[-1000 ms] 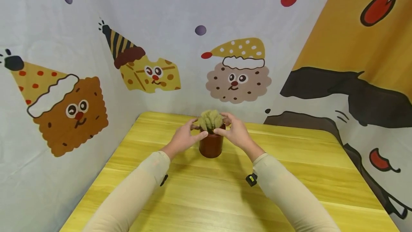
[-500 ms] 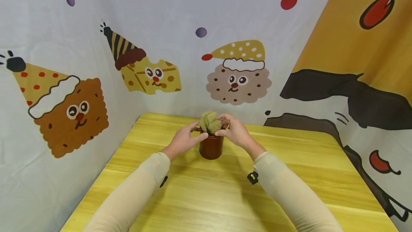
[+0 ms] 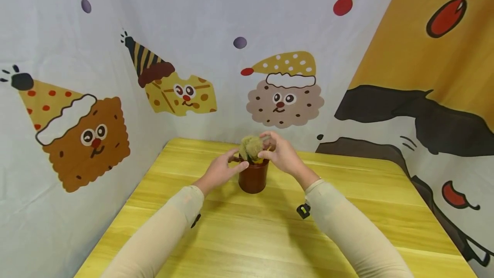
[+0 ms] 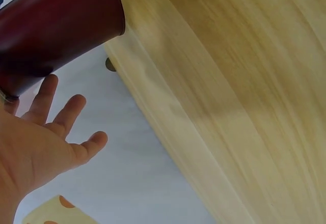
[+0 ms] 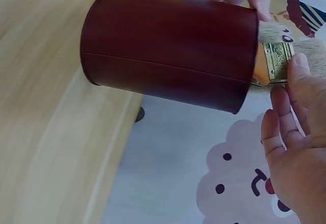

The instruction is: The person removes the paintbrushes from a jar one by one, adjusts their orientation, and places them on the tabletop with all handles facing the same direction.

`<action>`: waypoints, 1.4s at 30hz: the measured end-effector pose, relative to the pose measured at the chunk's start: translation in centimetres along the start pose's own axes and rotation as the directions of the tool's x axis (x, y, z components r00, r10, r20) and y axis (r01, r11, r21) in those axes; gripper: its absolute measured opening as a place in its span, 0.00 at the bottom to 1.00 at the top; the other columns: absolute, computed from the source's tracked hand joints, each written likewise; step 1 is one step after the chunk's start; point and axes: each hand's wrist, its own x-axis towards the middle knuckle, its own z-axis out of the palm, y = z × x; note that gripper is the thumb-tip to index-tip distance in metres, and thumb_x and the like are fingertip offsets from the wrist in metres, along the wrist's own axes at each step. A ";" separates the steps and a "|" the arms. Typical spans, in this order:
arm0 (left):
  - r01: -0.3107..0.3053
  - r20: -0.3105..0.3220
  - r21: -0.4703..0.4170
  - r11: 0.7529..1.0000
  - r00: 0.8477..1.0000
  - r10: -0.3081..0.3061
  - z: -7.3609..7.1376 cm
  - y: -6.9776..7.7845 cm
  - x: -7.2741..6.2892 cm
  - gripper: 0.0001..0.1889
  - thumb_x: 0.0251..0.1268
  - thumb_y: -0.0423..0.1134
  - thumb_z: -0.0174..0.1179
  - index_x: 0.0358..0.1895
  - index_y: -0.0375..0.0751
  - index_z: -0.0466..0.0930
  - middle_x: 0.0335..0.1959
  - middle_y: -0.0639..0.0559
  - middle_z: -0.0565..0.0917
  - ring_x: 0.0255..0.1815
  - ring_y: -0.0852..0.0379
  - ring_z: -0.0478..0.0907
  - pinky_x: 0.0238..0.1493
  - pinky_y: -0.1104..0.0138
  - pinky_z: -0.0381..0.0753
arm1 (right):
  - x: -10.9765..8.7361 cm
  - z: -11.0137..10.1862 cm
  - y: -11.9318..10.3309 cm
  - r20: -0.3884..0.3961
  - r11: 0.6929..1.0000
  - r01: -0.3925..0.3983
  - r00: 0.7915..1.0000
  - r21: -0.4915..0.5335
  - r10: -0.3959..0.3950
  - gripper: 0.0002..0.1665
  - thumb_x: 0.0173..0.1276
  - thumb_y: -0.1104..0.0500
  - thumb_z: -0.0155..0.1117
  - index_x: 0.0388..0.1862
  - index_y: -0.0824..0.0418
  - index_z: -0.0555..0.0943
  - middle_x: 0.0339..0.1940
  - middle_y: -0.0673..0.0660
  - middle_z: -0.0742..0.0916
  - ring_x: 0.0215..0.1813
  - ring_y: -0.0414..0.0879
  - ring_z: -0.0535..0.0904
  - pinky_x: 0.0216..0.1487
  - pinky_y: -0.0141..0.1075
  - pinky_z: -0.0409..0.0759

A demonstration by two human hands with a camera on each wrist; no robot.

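A dark red-brown cylindrical cup (image 3: 252, 180) stands upright on the table, with several paintbrushes in it, their pale bristles (image 3: 251, 147) up. My left hand (image 3: 221, 170) is at the cup's left rim, thumb in front and fingers round the far left side. In the left wrist view its outer fingers (image 4: 69, 114) are spread, one fingertip against the cup wall. My right hand (image 3: 284, 157) pinches a flat paintbrush (image 5: 278, 61) by its brass-coloured ferrule, just above the rim. Part of that brush's orange handle shows; the rest is hidden inside the cup.
The cup stands near the far side of a yellow wood-grain table (image 3: 239, 231). White cloth (image 3: 208, 7) printed with cartoon biscuits and cheese hangs close behind the table and along its left side.
My right hand has shifted slightly up against the brushes, and the bristles have turned and bunched together. Some orange-yellow now shows at the rim. My left hand stays at the cup.
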 end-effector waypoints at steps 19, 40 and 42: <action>0.009 0.021 -0.079 0.997 1.000 -0.008 0.2 -0.2 -0.3 0.43 0.73 0.68 0.63 0.85 0.57 0.62 0.74 0.47 0.80 0.78 0.38 0.73 0.75 0.38 0.74 | -0.4 -3.1 -2.4 -0.168 0.985 0.117 0.981 0.126 -0.096 0.34 0.73 0.65 0.74 0.74 0.51 0.76 0.45 0.60 0.87 0.44 0.51 0.89 0.42 0.37 0.88; 0.018 0.021 -0.080 0.997 1.000 -0.016 0.2 -0.1 -0.4 0.47 0.70 0.71 0.63 0.86 0.56 0.61 0.77 0.43 0.77 0.79 0.36 0.71 0.75 0.38 0.73 | -2.1 -7.7 -1.7 -0.312 0.985 0.037 0.950 0.169 0.017 0.32 0.79 0.57 0.69 0.79 0.47 0.73 0.49 0.64 0.87 0.46 0.46 0.91 0.50 0.38 0.89; 0.008 0.018 -0.084 0.996 1.000 -0.007 0.1 -0.1 -0.4 0.46 0.71 0.71 0.63 0.85 0.55 0.61 0.75 0.44 0.79 0.79 0.36 0.72 0.75 0.38 0.74 | -2.3 -8.1 -1.2 -0.315 0.984 0.010 0.948 0.176 0.046 0.33 0.79 0.55 0.69 0.79 0.45 0.72 0.50 0.64 0.87 0.46 0.45 0.91 0.49 0.34 0.88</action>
